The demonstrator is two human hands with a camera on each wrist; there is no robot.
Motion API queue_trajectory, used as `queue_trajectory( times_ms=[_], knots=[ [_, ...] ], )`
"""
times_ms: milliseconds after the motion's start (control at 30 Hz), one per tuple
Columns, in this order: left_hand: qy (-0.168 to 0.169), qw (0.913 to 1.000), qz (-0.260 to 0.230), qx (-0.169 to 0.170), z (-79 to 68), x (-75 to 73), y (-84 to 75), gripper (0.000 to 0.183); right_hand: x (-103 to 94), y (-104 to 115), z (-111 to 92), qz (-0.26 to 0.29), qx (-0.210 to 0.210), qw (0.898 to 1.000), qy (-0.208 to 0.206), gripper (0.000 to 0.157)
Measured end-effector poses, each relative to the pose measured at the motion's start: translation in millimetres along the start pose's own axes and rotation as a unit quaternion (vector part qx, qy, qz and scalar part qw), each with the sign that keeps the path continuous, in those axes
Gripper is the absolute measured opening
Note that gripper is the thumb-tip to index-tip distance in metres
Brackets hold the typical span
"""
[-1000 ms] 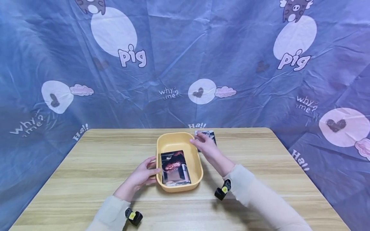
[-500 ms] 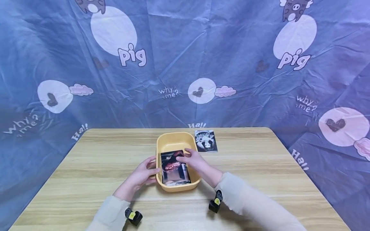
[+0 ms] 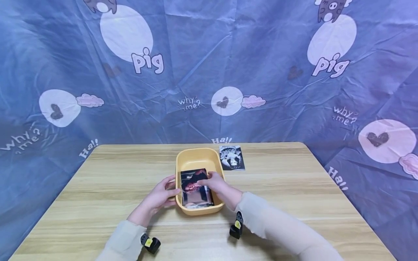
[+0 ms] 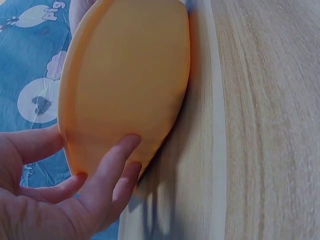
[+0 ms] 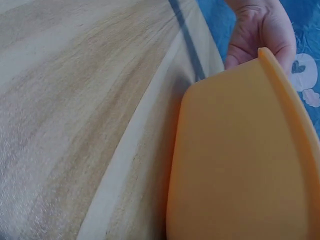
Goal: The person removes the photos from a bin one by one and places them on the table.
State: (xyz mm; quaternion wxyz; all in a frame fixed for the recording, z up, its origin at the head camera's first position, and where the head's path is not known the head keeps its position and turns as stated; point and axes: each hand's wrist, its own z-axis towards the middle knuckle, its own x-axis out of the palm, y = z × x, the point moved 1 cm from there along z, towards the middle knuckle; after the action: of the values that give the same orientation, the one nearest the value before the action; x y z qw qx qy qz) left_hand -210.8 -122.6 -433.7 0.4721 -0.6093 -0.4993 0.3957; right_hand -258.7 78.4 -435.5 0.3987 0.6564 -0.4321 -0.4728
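Observation:
A yellow plastic bin (image 3: 199, 212) rests on the table. Inside it lies a glossy photo print (image 3: 196, 197) with a dark and reddish picture; whether others lie beneath it is not visible. My left hand (image 3: 162, 194) holds the bin's left wall, thumb at the rim and fingers against the outside, as the left wrist view also shows. Reaching over the right rim, my right hand (image 3: 219, 184) has its thumb on the photo's right part. Its other fingertips are hidden, and the bin's wall blocks them in the right wrist view. A black-and-white photo (image 3: 232, 158) lies beyond the bin's right side.
The light wooden table (image 3: 124, 174) ends at a blue printed cloth (image 3: 277, 79) behind and at both sides. A small black wrist camera (image 3: 236, 230) is strapped beneath the right sleeve, and another camera (image 3: 150, 244) beneath the left.
My right hand has moved from over the black-and-white photo into the bin, down onto the print there, uncovering the photo on the table. The left hand stays on the bin.

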Motion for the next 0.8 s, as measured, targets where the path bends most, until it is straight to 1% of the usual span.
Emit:
queue_trajectory(
  times_ms=[100, 200, 333, 400, 633, 800],
  knots=[
    [-0.001, 1.0, 0.001, 0.002, 0.0, 0.1, -0.3, 0.066, 1.6, -0.9, 1.4, -0.008, -0.001, 1.0, 0.003, 0.055],
    [-0.001, 1.0, 0.002, 0.005, 0.1, 0.0, -0.2, 0.066, 2.7, -1.5, 2.3, -0.009, 0.003, 1.0, 0.008, 0.045],
    [0.003, 1.0, 0.001, 0.006, -0.1, -0.2, 0.4, 0.066, 3.0, -2.0, 2.8, -0.012, 0.005, 1.0, 0.013, 0.042],
    [0.004, 1.0, 0.001, 0.005, -0.1, -0.4, 0.6, 0.066, 3.1, -2.4, 3.1, -0.011, 0.007, 1.0, 0.016, 0.041],
    [0.0, 1.0, -0.001, 0.002, 0.3, -0.6, 0.4, 0.065, 3.1, -0.7, 3.3, -0.008, 0.013, 1.0, 0.015, 0.05],
    [-0.002, 1.0, -0.001, 0.0, 0.1, -0.7, 0.1, 0.066, 4.1, -1.1, 3.2, -0.007, -0.003, 1.0, -0.004, 0.055]
  ],
)
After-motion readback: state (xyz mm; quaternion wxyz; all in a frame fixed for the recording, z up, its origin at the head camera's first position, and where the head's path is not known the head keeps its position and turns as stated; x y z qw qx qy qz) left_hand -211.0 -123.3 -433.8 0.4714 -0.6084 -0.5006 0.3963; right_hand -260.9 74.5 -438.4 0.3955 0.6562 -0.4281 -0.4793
